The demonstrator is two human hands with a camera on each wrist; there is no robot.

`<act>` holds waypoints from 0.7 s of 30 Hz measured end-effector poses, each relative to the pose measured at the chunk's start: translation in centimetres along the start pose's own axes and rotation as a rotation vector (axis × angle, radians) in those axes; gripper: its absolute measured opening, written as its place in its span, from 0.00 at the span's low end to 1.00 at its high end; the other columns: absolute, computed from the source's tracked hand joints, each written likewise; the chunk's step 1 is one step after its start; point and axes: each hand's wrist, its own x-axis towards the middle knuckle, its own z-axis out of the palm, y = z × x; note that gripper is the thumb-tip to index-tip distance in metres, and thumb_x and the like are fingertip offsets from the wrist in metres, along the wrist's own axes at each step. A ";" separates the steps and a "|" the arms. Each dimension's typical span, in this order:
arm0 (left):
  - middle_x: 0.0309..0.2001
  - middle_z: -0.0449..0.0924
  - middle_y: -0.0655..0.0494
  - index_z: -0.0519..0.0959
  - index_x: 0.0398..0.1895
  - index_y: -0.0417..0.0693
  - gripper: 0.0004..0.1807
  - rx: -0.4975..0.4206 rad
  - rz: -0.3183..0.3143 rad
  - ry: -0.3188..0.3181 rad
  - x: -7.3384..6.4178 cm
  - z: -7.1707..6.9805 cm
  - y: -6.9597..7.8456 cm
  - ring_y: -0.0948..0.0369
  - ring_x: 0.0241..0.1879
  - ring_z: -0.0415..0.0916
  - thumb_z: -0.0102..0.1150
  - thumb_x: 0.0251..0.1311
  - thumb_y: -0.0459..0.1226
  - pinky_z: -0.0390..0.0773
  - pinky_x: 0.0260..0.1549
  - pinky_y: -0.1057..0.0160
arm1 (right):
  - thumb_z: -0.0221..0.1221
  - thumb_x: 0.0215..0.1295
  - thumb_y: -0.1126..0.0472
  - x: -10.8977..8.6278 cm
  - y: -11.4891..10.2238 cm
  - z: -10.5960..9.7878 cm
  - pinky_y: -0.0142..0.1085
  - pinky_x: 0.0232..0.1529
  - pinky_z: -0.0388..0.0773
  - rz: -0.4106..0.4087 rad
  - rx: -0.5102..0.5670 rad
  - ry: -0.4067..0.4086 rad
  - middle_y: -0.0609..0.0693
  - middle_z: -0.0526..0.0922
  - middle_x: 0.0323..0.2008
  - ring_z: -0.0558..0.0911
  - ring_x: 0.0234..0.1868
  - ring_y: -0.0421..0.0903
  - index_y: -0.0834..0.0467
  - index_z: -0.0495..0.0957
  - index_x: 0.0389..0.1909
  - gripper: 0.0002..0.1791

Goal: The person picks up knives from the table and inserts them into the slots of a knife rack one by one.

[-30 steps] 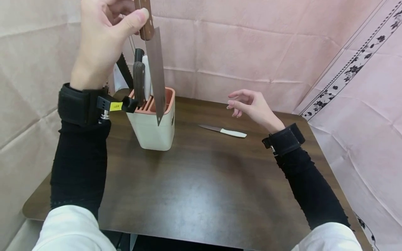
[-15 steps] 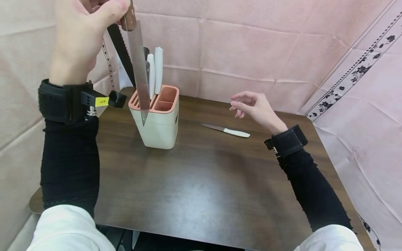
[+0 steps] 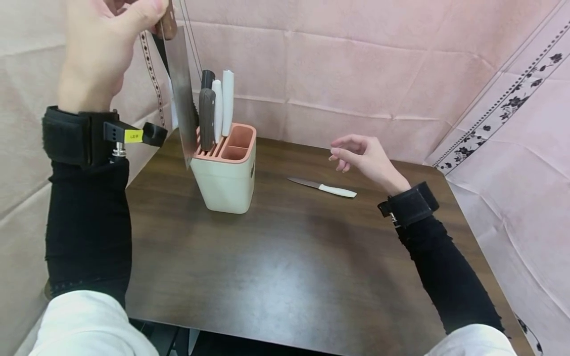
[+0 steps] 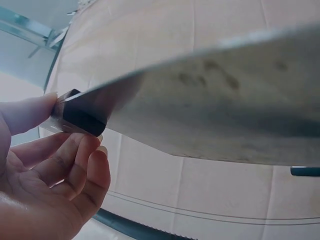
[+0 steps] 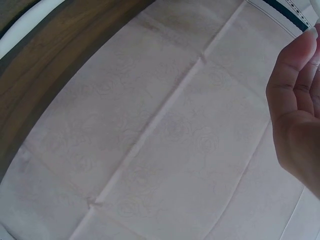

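My left hand [image 3: 100, 49] is raised at the upper left of the head view. Thumb and fingers grip the brown handle [image 3: 167, 22] of a kitchen knife whose broad blade [image 3: 180, 94] hangs point down, in front of the left side of the knife block [image 3: 224, 190]. In the left wrist view, the blade [image 4: 215, 110] stretches across the picture from the gripped handle [image 4: 82, 117]. Loosely bent, my right hand [image 3: 362, 158] holds nothing above the table's far right. Near it lies a paring knife [image 3: 336, 191] with a white handle.
Dark-handled [image 3: 207, 118] and white-handled knives [image 3: 227, 101] stand in the block's slots, with open compartments at its right. A dark serrated blade is mostly hidden behind the held knife. Pink cloth [image 3: 334, 74] walls the back of the brown table [image 3: 276, 277].
My left hand has carried the kitchen knife leftward, from in front of the block to its left side, uncovering the handles there. My right hand stays nearly still.
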 end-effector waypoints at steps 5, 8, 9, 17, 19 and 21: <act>0.32 0.80 0.57 0.82 0.42 0.43 0.08 0.097 -0.032 -0.035 0.5 -0.5 -0.9 0.61 0.37 0.73 0.61 0.60 0.30 0.65 0.45 0.67 | 0.61 0.65 0.55 -0.2 0.1 -0.1 0.36 0.34 0.83 0.006 -0.008 0.001 0.45 0.87 0.35 0.84 0.27 0.44 0.60 0.78 0.51 0.18; 0.30 0.80 0.57 0.82 0.40 0.42 0.06 0.101 -0.029 -0.061 0.7 -0.7 -1.6 0.61 0.34 0.74 0.59 0.62 0.30 0.66 0.45 0.67 | 0.61 0.65 0.56 -0.4 0.1 -0.1 0.35 0.34 0.83 0.014 -0.007 0.002 0.44 0.88 0.34 0.84 0.27 0.44 0.60 0.77 0.52 0.18; 0.30 0.80 0.57 0.82 0.41 0.43 0.07 0.119 -0.030 -0.061 0.8 -0.7 -1.8 0.61 0.34 0.74 0.59 0.62 0.30 0.67 0.45 0.67 | 0.61 0.65 0.56 -0.4 0.2 -0.1 0.35 0.33 0.83 0.016 -0.005 0.001 0.43 0.88 0.34 0.84 0.27 0.44 0.60 0.77 0.52 0.18; 0.38 0.76 0.65 0.75 0.56 0.52 0.17 0.286 -0.159 -0.046 1.6 -0.7 -3.1 0.67 0.43 0.70 0.55 0.65 0.32 0.63 0.46 0.70 | 0.60 0.66 0.58 -1.0 1.0 -0.6 0.35 0.34 0.83 0.021 0.031 0.001 0.44 0.88 0.33 0.84 0.26 0.43 0.61 0.78 0.51 0.16; 0.40 0.76 0.64 0.74 0.58 0.51 0.19 0.284 -0.171 -0.050 1.7 -0.7 -3.5 0.66 0.43 0.69 0.55 0.65 0.32 0.64 0.46 0.70 | 0.60 0.66 0.58 -1.1 1.2 -0.7 0.35 0.34 0.83 0.019 0.029 0.002 0.44 0.88 0.33 0.84 0.26 0.43 0.61 0.78 0.51 0.15; 0.40 0.77 0.64 0.74 0.60 0.50 0.20 0.288 -0.164 -0.056 1.8 -0.7 -3.9 0.66 0.42 0.69 0.55 0.64 0.31 0.66 0.45 0.70 | 0.60 0.66 0.58 -1.2 1.4 -0.8 0.35 0.34 0.83 0.017 0.029 0.002 0.45 0.88 0.33 0.84 0.26 0.42 0.61 0.78 0.50 0.15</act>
